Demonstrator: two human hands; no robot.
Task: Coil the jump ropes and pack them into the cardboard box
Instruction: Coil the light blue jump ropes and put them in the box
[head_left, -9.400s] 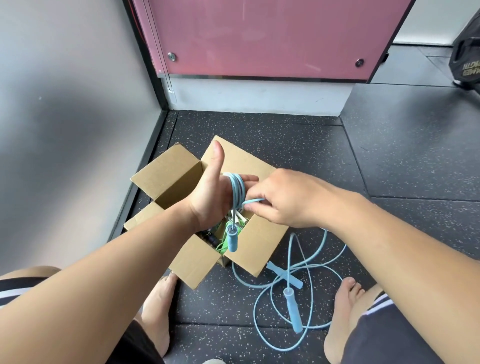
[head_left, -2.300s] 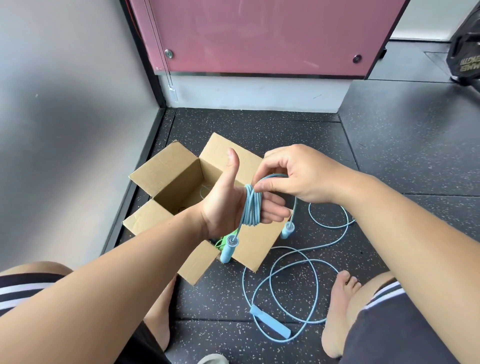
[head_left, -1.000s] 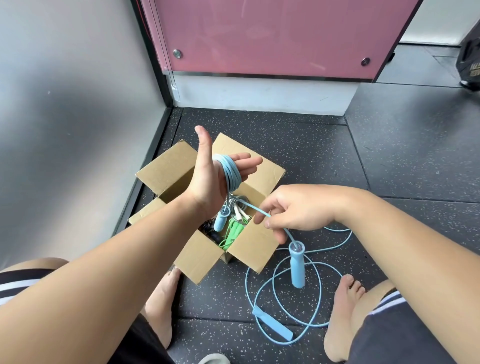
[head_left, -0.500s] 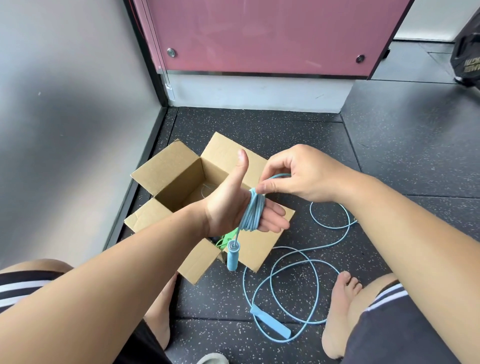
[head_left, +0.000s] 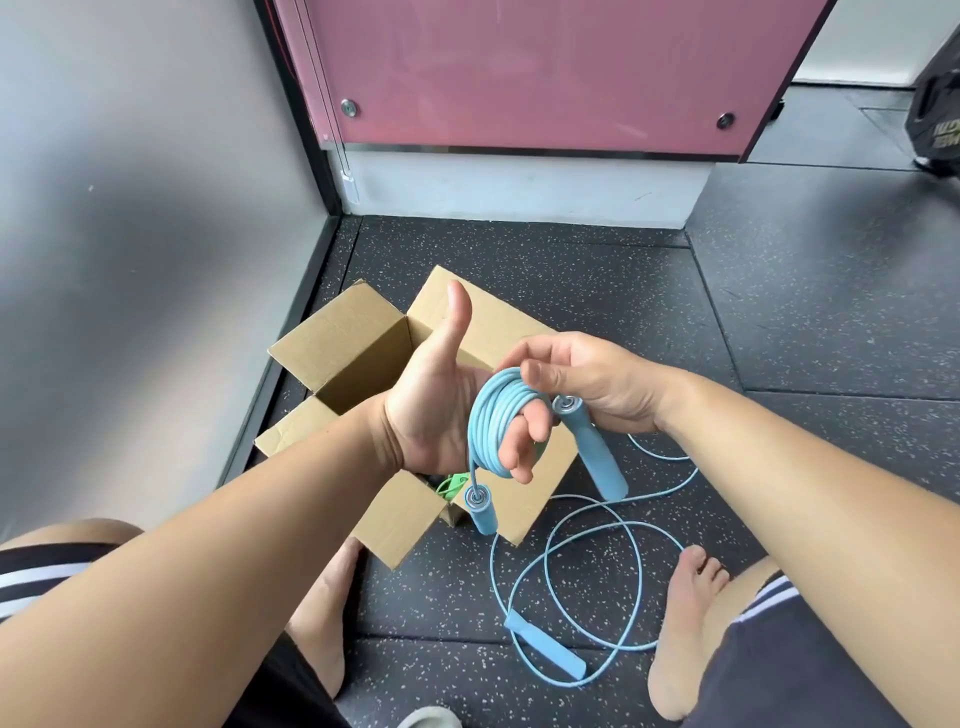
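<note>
A light blue jump rope (head_left: 493, 421) is wound in several turns round the fingers of my left hand (head_left: 436, 405), thumb pointing up, above the open cardboard box (head_left: 337, 338). One blue handle (head_left: 480, 512) dangles under the coil. My right hand (head_left: 592, 379) pinches the rope's other end at the top of the coil, and the second handle (head_left: 592, 457) hangs from that hand. A green rope (head_left: 452, 486) shows inside the box. A second blue rope (head_left: 639, 566) lies loose on the floor, with one handle (head_left: 545, 647) visible.
The box stands in a corner between a grey wall (head_left: 130, 260) on the left and a pink panel (head_left: 519, 78) behind. My bare feet (head_left: 680, 629) flank the loose rope on the black speckled floor. A dark bag (head_left: 937, 119) sits at the far right.
The coil on my left hand has gained turns. The rope's free handle has come up off the floor side and now hangs at my right hand beside the coil.
</note>
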